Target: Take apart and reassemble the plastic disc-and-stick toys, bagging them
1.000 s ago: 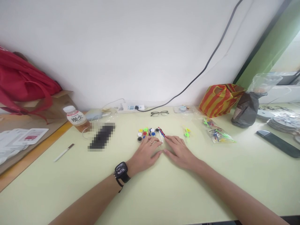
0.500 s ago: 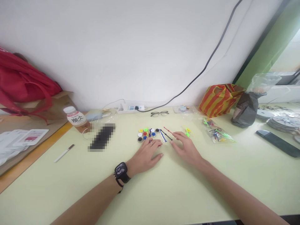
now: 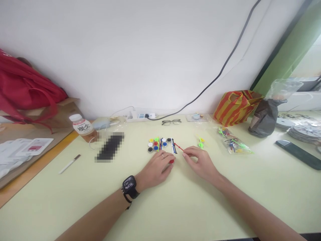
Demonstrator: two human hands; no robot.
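My left hand [image 3: 156,168], with a ring and a wrist watch [image 3: 129,186], rests low over the table with its fingertips closed on a small red disc [image 3: 171,161]. My right hand [image 3: 202,164] pinches the near end of a thin red plastic stick [image 3: 179,147], which points up and left. By the stick's far end lie blue, white and black sticks [image 3: 173,146] side by side. Behind my left hand sit several coloured round discs [image 3: 155,144] in a cluster, with more thin sticks among them. A black disc [image 3: 169,140] lies near the sticks.
Yellow and green plastic pieces [image 3: 201,143] and a clear bag of coloured parts [image 3: 234,143] lie to the right. Glasses [image 3: 171,122] and a power strip [image 3: 140,116] are along the wall. A bottle [image 3: 81,128] and a pen-like stick [image 3: 69,164] stand and lie left.
My right hand has closed on the red stick and drawn its end toward me. The blue, white and black sticks now lie closer together. The red disc shows more under my left fingertips.
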